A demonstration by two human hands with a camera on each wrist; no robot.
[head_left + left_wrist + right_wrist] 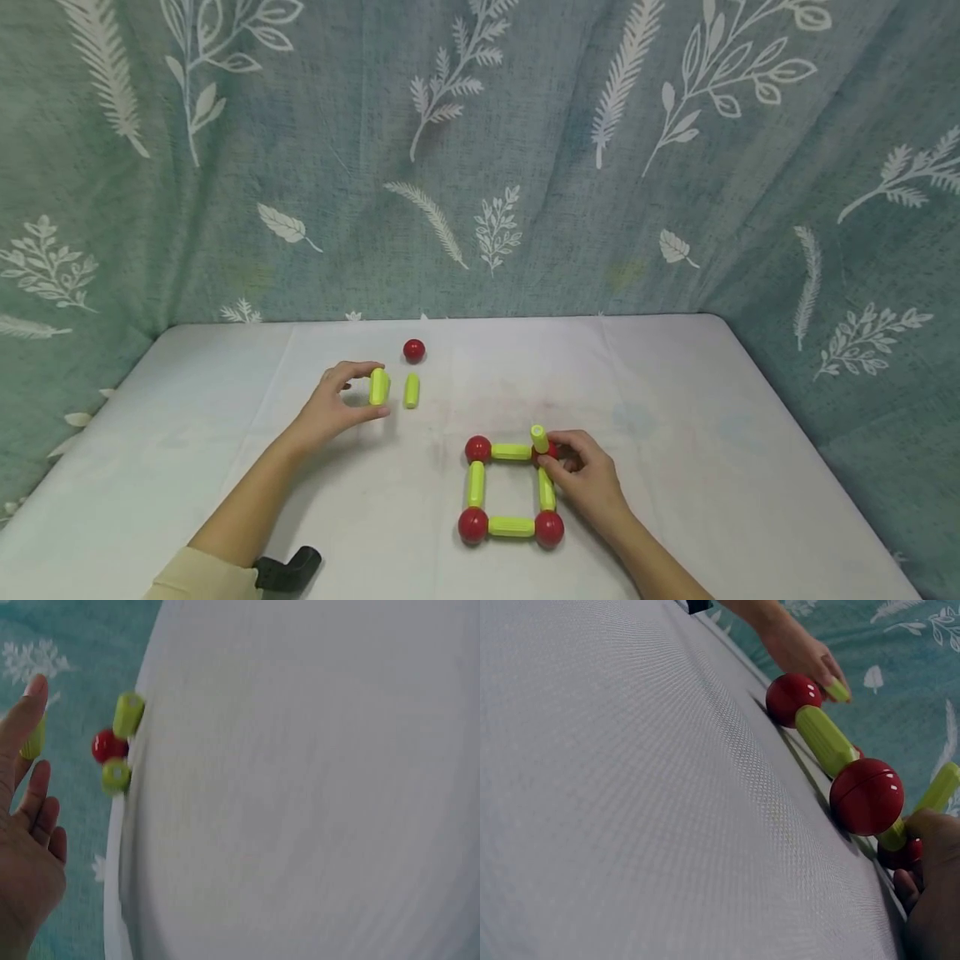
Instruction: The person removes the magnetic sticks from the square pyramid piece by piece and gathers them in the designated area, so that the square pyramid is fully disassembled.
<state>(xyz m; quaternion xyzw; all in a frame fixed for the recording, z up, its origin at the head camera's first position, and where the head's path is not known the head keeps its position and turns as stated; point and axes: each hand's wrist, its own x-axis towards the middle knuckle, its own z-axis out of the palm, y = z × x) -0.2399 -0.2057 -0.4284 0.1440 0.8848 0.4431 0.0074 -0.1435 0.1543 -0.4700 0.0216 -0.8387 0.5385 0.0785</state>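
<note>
My left hand (330,408) pinches a yellow-green rod (377,387) upright between thumb and fingers, over the table's left half. Another rod (412,391) lies just right of it, with a red ball (414,351) behind. In the left wrist view, two rods flank that ball (109,746), apart from the one in my hand (30,817). A square of rods joined by red balls (473,526) lies right of centre. My right hand (592,475) grips its far right corner ball (552,451), partly hidden by the fingers. From that ball an extra rod (538,438) sticks up.
A white cloth (360,533) covers the table. Near the left forearm lies a black object (291,572) at the front edge. A green leaf-patterned curtain (540,158) hangs behind the table and along both sides.
</note>
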